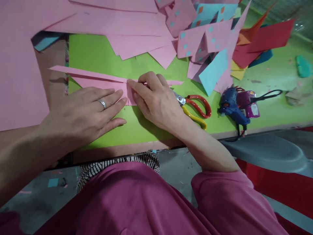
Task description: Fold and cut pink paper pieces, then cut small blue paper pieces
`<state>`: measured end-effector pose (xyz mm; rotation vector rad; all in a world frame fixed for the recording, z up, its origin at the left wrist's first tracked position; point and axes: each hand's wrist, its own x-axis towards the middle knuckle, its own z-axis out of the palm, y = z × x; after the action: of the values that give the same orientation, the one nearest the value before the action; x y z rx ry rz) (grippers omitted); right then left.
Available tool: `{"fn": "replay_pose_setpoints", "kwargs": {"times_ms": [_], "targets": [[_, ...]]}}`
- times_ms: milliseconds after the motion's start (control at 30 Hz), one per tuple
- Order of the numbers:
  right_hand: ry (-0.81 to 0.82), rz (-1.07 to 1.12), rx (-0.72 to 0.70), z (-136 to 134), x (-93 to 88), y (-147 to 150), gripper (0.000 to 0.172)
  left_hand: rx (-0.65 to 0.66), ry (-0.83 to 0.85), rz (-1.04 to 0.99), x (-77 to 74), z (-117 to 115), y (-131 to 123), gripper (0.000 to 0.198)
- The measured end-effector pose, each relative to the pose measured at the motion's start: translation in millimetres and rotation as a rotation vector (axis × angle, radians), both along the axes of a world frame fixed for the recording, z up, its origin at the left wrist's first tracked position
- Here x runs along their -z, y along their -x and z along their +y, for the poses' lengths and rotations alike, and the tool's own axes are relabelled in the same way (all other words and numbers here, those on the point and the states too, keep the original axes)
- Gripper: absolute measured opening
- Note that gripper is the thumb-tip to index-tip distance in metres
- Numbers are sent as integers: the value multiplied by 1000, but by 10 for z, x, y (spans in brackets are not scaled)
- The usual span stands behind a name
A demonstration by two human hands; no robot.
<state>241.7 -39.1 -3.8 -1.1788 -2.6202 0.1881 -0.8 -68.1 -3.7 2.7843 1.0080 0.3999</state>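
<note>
A long pink paper strip [93,78] lies across the green table top [97,52]. My left hand [85,112], a ring on one finger, lies flat on the strip with its fingers stretched out. My right hand [154,98] is beside it, fingers bent and pressed down on the strip's folded end [130,94]. The two hands' fingertips nearly touch at the fold.
Red-and-yellow-handled scissors [195,109] lie just right of my right hand. A blue glue gun [232,106] with a cord sits further right. Piles of pink, blue, red and yellow paper pieces [202,39] cover the far side. A large pink sheet [19,65] fills the left.
</note>
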Motion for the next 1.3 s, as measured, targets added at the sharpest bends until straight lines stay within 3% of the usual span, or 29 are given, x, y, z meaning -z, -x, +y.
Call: {"fn": "replay_pose_setpoints", "kwargs": {"times_ms": [567, 867, 1100, 1300], "targets": [[34, 8, 39, -38, 4, 33, 40, -18, 74, -27, -51, -25, -6, 40], [21, -28, 53, -32, -5, 53, 40, 20, 48, -11, -59, -11, 5, 48], [12, -2, 64, -47, 19, 62, 41, -52, 53, 105, -137, -18, 80, 56], [12, -29, 80, -55, 10, 72, 41, -13, 95, 63, -115, -33, 127, 51]]}}
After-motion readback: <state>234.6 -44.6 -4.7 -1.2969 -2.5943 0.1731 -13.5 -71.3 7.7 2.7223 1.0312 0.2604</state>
